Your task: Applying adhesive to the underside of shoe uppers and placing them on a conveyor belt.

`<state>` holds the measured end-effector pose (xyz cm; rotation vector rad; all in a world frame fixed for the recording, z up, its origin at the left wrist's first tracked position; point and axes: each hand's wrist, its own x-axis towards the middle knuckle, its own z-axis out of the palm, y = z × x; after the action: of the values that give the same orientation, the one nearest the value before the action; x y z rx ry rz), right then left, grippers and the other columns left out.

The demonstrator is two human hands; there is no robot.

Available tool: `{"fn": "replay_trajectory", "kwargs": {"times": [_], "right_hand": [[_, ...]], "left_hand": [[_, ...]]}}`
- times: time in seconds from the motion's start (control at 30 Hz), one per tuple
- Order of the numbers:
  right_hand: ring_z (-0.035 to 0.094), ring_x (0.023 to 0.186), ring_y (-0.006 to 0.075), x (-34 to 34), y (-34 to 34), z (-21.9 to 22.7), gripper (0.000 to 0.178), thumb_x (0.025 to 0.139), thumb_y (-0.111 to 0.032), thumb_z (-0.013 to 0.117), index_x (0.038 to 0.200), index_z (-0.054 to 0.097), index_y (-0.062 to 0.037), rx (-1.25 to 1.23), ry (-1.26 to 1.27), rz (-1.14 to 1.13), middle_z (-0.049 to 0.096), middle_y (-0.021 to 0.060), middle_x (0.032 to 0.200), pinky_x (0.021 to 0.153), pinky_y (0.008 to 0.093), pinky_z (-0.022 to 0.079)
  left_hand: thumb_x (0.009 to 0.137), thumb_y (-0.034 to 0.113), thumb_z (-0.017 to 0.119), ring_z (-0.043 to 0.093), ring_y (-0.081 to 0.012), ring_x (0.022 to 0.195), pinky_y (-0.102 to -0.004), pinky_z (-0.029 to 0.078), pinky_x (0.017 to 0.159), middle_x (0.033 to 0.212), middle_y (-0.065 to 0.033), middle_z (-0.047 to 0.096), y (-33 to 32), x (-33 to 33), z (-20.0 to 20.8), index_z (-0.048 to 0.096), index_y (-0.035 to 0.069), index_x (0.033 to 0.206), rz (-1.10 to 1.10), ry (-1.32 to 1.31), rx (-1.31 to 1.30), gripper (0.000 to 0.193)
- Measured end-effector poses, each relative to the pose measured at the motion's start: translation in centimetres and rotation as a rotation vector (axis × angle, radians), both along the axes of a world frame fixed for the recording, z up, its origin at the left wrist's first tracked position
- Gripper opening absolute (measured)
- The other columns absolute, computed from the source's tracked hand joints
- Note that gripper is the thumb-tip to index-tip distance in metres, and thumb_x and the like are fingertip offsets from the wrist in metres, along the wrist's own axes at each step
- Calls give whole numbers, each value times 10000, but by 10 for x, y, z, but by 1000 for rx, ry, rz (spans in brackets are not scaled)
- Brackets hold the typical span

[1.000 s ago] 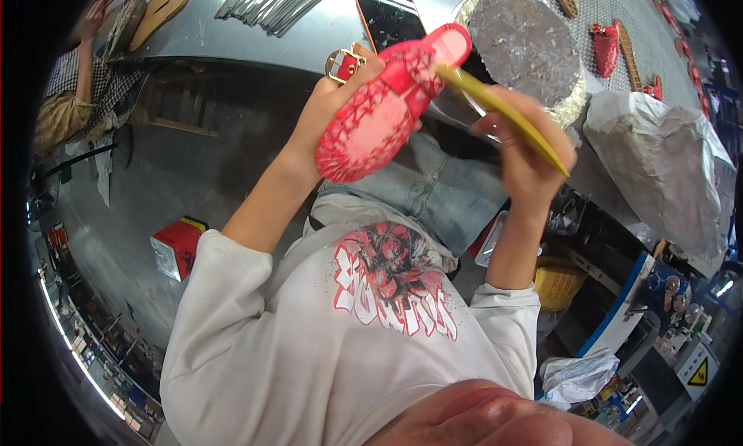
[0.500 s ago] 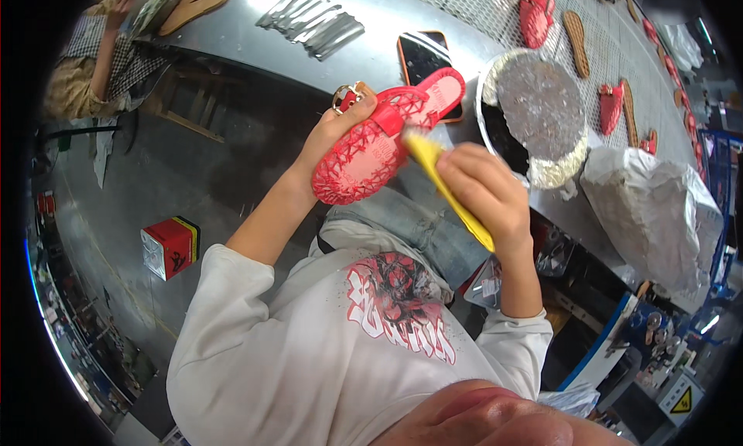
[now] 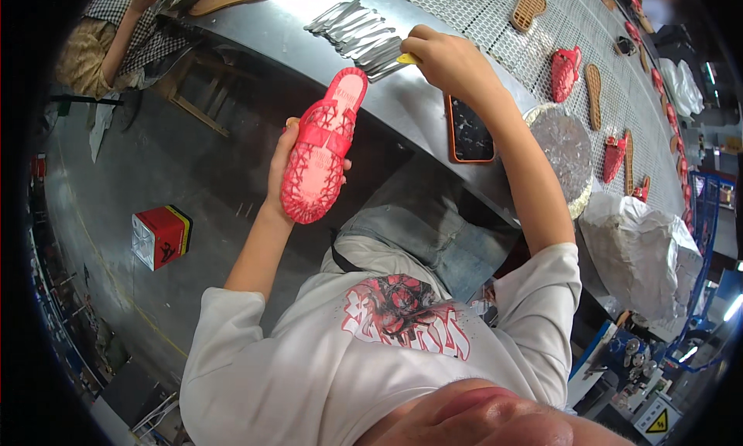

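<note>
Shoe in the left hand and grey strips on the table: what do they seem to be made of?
Shoe: perhaps leather or synthetic, its red edges folded and slightly glossy, its pink face flat and matt. Strips: probably smooth metal, going by their silvery glints; coated plastic stays possible.

From afar I have the left grip [image 3: 281, 161] curled left of centre, its forearm [image 3: 259, 252] slanting up; the right forearm [image 3: 515, 133] reaches to upper centre, the right grip [image 3: 450, 61] with fingers [image 3: 424, 34] bent.
</note>
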<state>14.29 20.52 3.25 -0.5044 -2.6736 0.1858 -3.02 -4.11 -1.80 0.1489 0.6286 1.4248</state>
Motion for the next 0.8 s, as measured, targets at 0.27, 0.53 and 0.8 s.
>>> {"fn": "replay_trajectory", "kwargs": {"times": [0.27, 0.53, 0.8], "right_hand": [[661, 813, 311, -11, 30, -22, 118, 829, -119, 636, 942, 656, -90, 88, -322, 12, 635, 63, 949, 698, 421, 541], [664, 826, 309, -10, 35, -21, 126, 825, -108, 633, 948, 641, -87, 130, -355, 24, 641, 62, 954, 694, 425, 546], [662, 822, 316, -4, 45, -13, 125, 863, -107, 611, 974, 660, -76, 127, -321, 24, 661, 88, 926, 704, 413, 548]], "left_hand": [[955, 561, 473, 720, -303, 782, -395, 636, 590, 1050, -188, 667, -11, -11, -6, 489, -22, 1286, 118, 4, -28, 671], [957, 559, 474, 720, -299, 784, -396, 635, 611, 1029, -188, 669, -2, -9, -5, 489, -32, 1282, 100, 18, 0, 675], [956, 555, 475, 718, -297, 794, -396, 634, 626, 1040, -191, 667, -1, -8, -6, 486, -31, 1289, 100, -4, -6, 674]]}}
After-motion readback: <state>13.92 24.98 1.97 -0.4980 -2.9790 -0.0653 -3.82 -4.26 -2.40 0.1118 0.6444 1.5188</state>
